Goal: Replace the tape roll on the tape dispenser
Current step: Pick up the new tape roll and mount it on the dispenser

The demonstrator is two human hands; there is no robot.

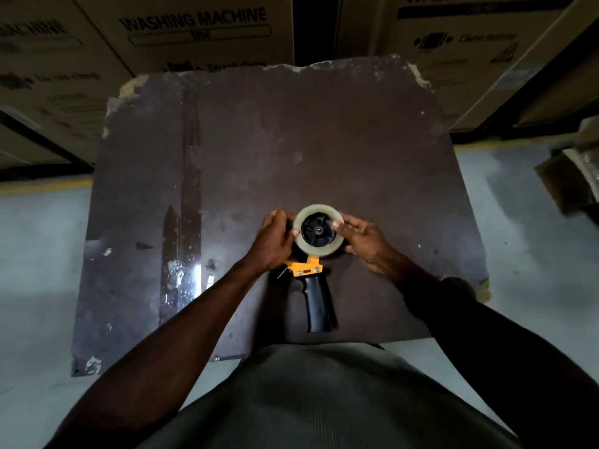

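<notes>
A tape dispenser [312, 286] with a yellow frame and a black pistol handle lies flat on the dark brown table [356, 140], handle toward me. A clear tape roll [303, 246] sits around the dispenser's black hub. My left hand [270, 243] grips the dispenser's front end at the roll's left side. My right hand [363, 241] holds the roll from the right, thumb pressing its inner rim. The dispenser's front blade part is hidden under my left hand.
Strips of shiny tape residue [181, 254] run down the table's left part. Large cardboard boxes [194, 30] marked "washing machine" stand behind the table. Another carton [573, 176] sits at the right on the pale floor [39, 270].
</notes>
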